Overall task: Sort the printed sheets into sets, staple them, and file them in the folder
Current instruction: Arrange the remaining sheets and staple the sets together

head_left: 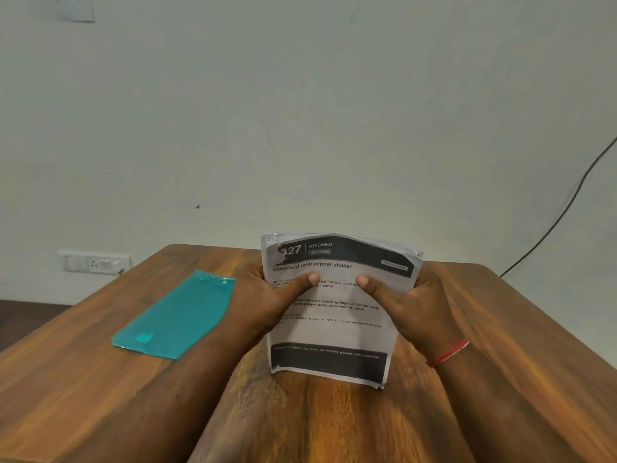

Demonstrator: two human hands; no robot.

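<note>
printed sheets [330, 332] (thick bowed stack) in left hand [263, 302], right hand [417, 309].

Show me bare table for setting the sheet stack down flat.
Widest bare wood: right side of the table, from the right hand out to the right edge. Also the near-left corner, in front of the teal folder. Crowded: centre, where the left hand and right hand grip the stack of sheets; the folder fills the left.

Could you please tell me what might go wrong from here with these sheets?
The stack of sheets stands on its lower edge on the table, gripped by the left hand and right hand; sheets could slip out of alignment. The top sheet's upper left corner looks torn and might rip further.
</note>
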